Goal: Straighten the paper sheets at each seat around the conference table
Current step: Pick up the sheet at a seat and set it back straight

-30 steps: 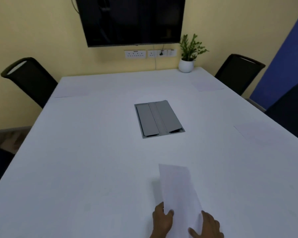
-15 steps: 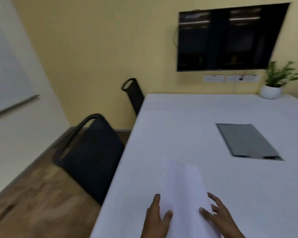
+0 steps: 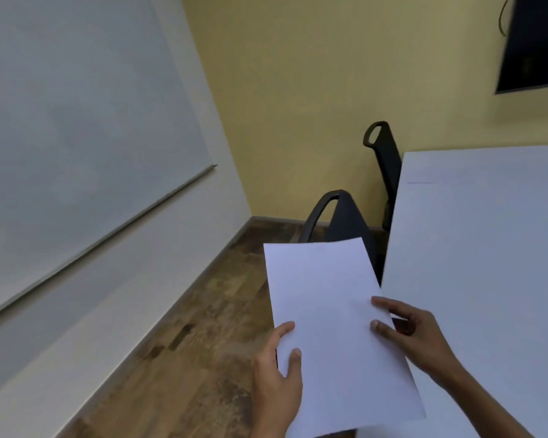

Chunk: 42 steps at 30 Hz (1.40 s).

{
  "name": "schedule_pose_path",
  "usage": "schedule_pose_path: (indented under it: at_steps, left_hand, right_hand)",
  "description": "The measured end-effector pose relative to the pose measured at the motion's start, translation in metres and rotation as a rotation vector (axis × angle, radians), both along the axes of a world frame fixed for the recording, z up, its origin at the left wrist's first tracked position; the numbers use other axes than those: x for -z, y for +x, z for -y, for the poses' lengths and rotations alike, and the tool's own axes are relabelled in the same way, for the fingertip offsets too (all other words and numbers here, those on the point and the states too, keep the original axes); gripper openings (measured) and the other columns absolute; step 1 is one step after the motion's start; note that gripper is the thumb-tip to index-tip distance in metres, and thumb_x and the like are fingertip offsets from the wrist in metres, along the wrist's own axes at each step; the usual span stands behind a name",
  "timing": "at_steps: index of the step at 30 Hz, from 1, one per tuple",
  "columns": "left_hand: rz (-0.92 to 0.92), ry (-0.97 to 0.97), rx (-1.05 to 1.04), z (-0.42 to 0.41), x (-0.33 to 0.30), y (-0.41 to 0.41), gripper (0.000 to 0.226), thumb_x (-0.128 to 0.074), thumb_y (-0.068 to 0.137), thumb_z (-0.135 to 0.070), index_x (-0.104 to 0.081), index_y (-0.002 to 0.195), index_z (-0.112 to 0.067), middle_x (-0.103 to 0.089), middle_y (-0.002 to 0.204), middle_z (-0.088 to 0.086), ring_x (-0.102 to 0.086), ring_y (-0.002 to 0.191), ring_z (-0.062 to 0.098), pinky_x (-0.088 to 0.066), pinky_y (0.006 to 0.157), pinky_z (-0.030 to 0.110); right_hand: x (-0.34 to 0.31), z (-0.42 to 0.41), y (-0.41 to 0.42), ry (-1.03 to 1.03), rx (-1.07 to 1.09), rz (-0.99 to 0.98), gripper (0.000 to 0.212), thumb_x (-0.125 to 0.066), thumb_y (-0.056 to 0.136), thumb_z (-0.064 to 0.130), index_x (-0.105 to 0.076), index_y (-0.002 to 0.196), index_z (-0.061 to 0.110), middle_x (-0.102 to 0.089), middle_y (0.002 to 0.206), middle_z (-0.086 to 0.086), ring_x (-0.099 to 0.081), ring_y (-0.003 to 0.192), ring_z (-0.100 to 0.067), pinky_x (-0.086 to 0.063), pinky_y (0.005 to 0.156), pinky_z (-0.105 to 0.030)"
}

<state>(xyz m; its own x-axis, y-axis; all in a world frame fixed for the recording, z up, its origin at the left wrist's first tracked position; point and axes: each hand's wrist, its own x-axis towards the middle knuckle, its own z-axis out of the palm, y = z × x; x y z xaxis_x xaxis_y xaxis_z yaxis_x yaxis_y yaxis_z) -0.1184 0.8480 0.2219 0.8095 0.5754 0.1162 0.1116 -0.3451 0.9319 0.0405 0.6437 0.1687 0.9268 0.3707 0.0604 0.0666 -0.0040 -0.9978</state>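
I hold a stack of white paper sheets (image 3: 329, 308) in the air, off the left edge of the white conference table (image 3: 487, 248). My left hand (image 3: 277, 380) grips the stack's lower left edge with the thumb on top. My right hand (image 3: 412, 333) pinches its right edge over the table's rim. Another sheet (image 3: 424, 172) lies flat near the table's far left corner, faint against the white top.
Two black chairs stand along the table's left side, a near chair (image 3: 339, 219) and a far chair (image 3: 382, 153). A whiteboard (image 3: 76, 121) covers the left wall. Wooden floor (image 3: 187, 343) runs between wall and table. A dark screen (image 3: 538, 42) hangs at the upper right.
My view has swung left from the table's middle to its left side. The paper stack has come up off the tabletop and now hangs beyond the left edge, held in both hands.
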Motion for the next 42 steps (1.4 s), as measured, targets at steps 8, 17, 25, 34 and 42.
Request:
schedule_pose_path:
  at_steps: [8, 17, 25, 34, 42]
  left_hand:
    - [0.032, -0.047, 0.194, -0.168, 0.001, 0.062, 0.044, -0.070, 0.085, 0.003, -0.071, 0.109, -0.035, -0.073, 0.116, -0.013, -0.068, 0.109, 0.006, -0.057, 0.087, 0.021]
    - [0.019, 0.020, 0.516, -0.256, -0.027, 0.191, 0.039, -0.072, 0.086, -0.005, -0.068, 0.112, -0.034, -0.067, 0.122, -0.013, -0.066, 0.109, 0.006, -0.059, 0.088, 0.023]
    - [0.040, 0.056, 0.973, -0.240, -0.040, 0.356, 0.043, -0.073, 0.086, -0.012, -0.067, 0.111, -0.046, -0.067, 0.116, -0.030, -0.065, 0.108, -0.003, -0.059, 0.092, 0.030]
    - [0.089, 0.249, 1.455, -0.156, -0.037, 0.508, 0.043, -0.071, 0.087, -0.014, -0.063, 0.127, -0.027, -0.062, 0.129, -0.011, -0.060, 0.118, 0.012, -0.052, 0.102, 0.041]
    - [0.006, 0.470, 1.763, -0.052, -0.001, 0.579, 0.047, -0.064, 0.085, -0.007, -0.058, 0.130, -0.021, -0.057, 0.133, -0.010, -0.052, 0.113, 0.007, -0.038, 0.099, 0.020]
  right_hand:
    - [-0.009, -0.125, 0.032, 0.072, 0.158, 0.024, 0.040, -0.083, 0.072, 0.025, -0.076, 0.110, 0.035, -0.079, 0.105, 0.008, -0.076, 0.096, -0.011, -0.058, 0.074, -0.017]
    - [-0.035, -0.181, 0.069, 0.067, 0.400, 0.057, 0.048, -0.083, 0.070, 0.028, -0.073, 0.117, 0.031, -0.078, 0.105, 0.010, -0.075, 0.096, -0.010, -0.059, 0.074, -0.017]
    - [-0.038, -0.163, 0.102, -0.068, 0.743, 0.077, 0.059, -0.087, 0.075, 0.018, -0.066, 0.127, 0.036, -0.076, 0.111, 0.013, -0.076, 0.091, -0.017, -0.063, 0.082, -0.037]
    - [-0.031, -0.165, 0.131, -0.178, 1.176, -0.005, 0.081, -0.088, 0.073, 0.012, -0.052, 0.142, 0.034, -0.061, 0.132, 0.021, -0.063, 0.066, -0.009, -0.060, 0.073, -0.024]
    - [0.011, -0.151, 0.153, -0.226, 1.473, -0.183, 0.079, -0.087, 0.073, 0.020, -0.052, 0.140, 0.042, -0.066, 0.113, 0.030, -0.056, 0.055, -0.010, -0.056, 0.066, -0.020]
